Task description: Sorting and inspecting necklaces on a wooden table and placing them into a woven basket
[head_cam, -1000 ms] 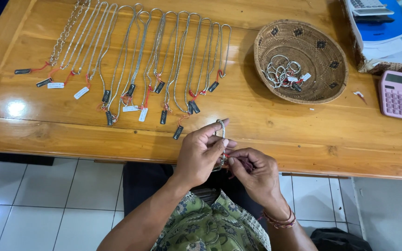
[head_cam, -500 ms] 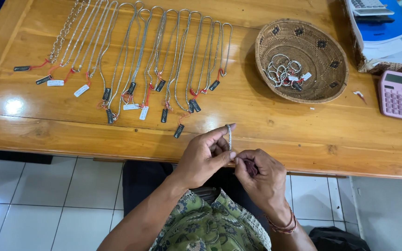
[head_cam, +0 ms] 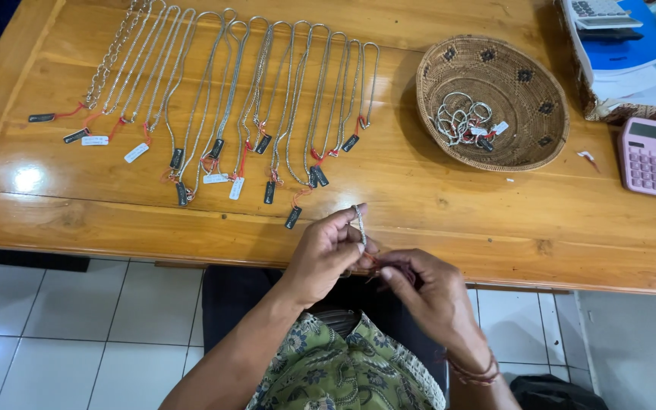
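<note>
Chain [head_cam: 359, 225] between pinching hands [head_cam: 326, 254]

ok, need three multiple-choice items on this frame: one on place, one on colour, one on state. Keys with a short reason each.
1. Where is the woven basket?
A. On the floor
B. On the wooden table, right of the row of chains
C. On the person's lap

2. What colour is the calculator?
A. Pink
B. Green
C. Black

3. How is the silver chain at the table's edge held?
A. Lying loose on the table
B. Hanging from the basket
C. Pinched in the left hand, right hand beside it

Key: 1 B, it sits on the tabletop past the chains. 2 A, its casing is pink. 3 C, the left fingers grip it.
</note>
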